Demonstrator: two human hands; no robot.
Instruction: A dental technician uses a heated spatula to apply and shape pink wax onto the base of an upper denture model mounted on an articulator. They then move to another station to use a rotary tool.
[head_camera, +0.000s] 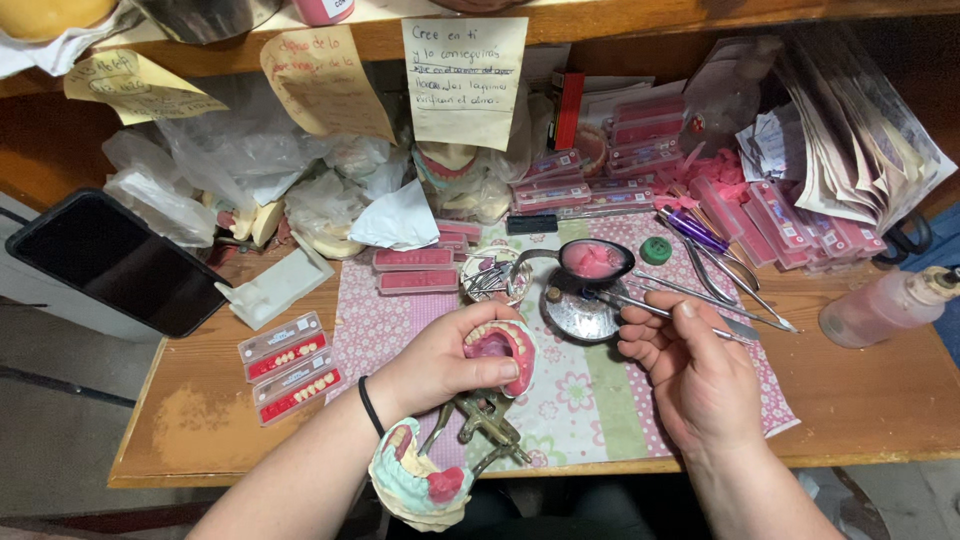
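— What does the head view show in each grip?

— The left hand (440, 362) closes around a pink denture (503, 345), teeth arching away from the palm. The right hand (690, 365) pinches a slim metal tool (640, 305).

— How do they lie?

— The denture sits just left of the right grip; the tool's long axis runs leftward over a metal dish (580, 312) on the table (860, 400).

head view | worn on person's head | faces steeply down at wooden workbench (880, 400) | close range, both forearms in frame | single view
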